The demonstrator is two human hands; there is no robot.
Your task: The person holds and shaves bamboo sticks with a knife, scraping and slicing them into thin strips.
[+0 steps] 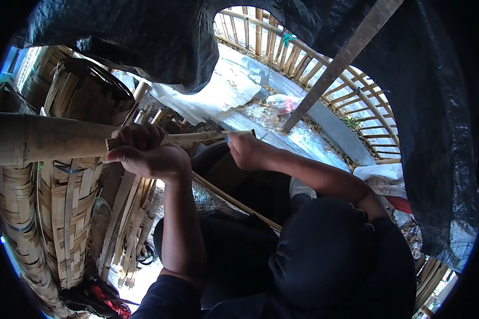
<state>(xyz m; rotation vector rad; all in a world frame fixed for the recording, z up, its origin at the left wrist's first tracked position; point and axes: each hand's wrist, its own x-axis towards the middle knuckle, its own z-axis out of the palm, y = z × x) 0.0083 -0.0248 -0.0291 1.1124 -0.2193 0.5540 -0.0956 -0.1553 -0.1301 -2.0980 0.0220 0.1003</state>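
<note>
My left hand [157, 155] is closed around a pale bamboo strip [194, 137], whose blunt end sticks out on the thumb side. Right behind that hand is the end of a thick bamboo pole [53, 139] coming in from the left edge; whether they touch, I cannot tell. The strip runs rightward to my right hand [246, 150], a fist at its far end. A small dark tip shows just past the right knuckles, and a speck of blue sits by its fingers. What else the right fist may hold is hidden.
Tall woven bamboo baskets [72, 212] stand at left, beside upright bamboo slats [125, 228]. Black plastic sheeting [431, 133] hangs above and right. A slanting flat post [340, 66] crosses before a bamboo fence [303, 53]. A plastic bag [283, 103] lies on the ground.
</note>
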